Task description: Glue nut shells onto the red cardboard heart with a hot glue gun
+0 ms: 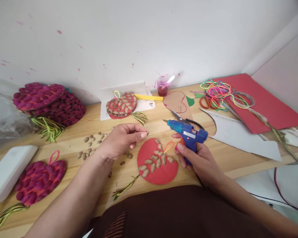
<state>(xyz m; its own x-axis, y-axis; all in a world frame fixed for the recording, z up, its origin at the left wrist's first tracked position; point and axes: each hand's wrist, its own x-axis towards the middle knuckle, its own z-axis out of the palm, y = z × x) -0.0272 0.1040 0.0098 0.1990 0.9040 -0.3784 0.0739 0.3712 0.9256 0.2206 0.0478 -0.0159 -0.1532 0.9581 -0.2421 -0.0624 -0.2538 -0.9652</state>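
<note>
My right hand [201, 160] is wrapped round a blue glue gun [186, 132], whose nozzle points left over the table. Thumb and fingertips of my left hand [123, 138] pinch a small brown piece, probably a peanut shell, mostly hidden by the fingers. Between and below the hands lies a red heart-shaped card [165, 173], with peanut shells [154, 157] stuck on it in rows. It has an orange loop [169, 146] at its upper right and a yellow-and-black tassel [126, 187] at its lower left. Loose peanut shells [86, 153] are scattered left of and beneath my left hand.
Purple-painted hearts are stacked [49, 102] at the left, with another purple heart [41, 180] and a white box [13, 172] nearer. Behind are shell-covered hearts [123, 104], a paint cup [163, 86] and black scissors [188, 121]. Tangled cords [218, 92] and red sheets [265, 105] lie at right.
</note>
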